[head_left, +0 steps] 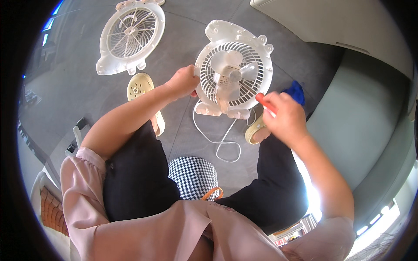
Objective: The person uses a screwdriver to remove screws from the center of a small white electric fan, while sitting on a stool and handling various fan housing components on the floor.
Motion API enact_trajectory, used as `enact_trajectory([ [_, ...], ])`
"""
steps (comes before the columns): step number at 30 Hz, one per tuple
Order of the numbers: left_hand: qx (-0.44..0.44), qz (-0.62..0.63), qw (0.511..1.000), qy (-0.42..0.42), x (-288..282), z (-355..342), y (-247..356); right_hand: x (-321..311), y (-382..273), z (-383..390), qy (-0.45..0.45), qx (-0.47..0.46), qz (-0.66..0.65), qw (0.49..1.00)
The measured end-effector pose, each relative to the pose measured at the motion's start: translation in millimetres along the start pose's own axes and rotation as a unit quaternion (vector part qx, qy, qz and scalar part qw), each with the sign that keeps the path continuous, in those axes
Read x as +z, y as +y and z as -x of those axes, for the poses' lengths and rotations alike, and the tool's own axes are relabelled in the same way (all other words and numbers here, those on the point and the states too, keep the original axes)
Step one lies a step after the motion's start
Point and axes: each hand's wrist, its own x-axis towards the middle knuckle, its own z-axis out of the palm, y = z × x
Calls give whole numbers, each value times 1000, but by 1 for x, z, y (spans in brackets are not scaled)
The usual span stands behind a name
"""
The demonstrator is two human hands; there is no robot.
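Note:
A white fan body (204,61) with slatted rear guard and pale blades (249,71) stands between my feet, its white cord (217,143) looped on the floor. My left hand (180,82) grips the left rim, fingers closed round it; a small red item shows below the fingers, too hidden to identify. My right hand (285,115) is closed on a red tool handle (266,102) beside the lower right rim; its working end cannot be made out. A separate white front grille (105,65) lies on the floor at upper left.
My feet in cream clogs (140,85) flank the fan. A blue cloth (296,91) lies right of it. A checked stool or pouf (191,174) is between my legs. A grey-green sofa (357,113) runs along the right; chair parts (48,195) show at lower left.

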Motion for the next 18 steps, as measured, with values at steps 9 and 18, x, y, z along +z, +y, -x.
enact_trajectory([
  [9,-2,18,1000,16,4,2,3,-15,12,-23,-45,503,-368,780],
  [18,0,11,1000,-9,2,4,5,8,-2,17,-47,-96,198,974],
])
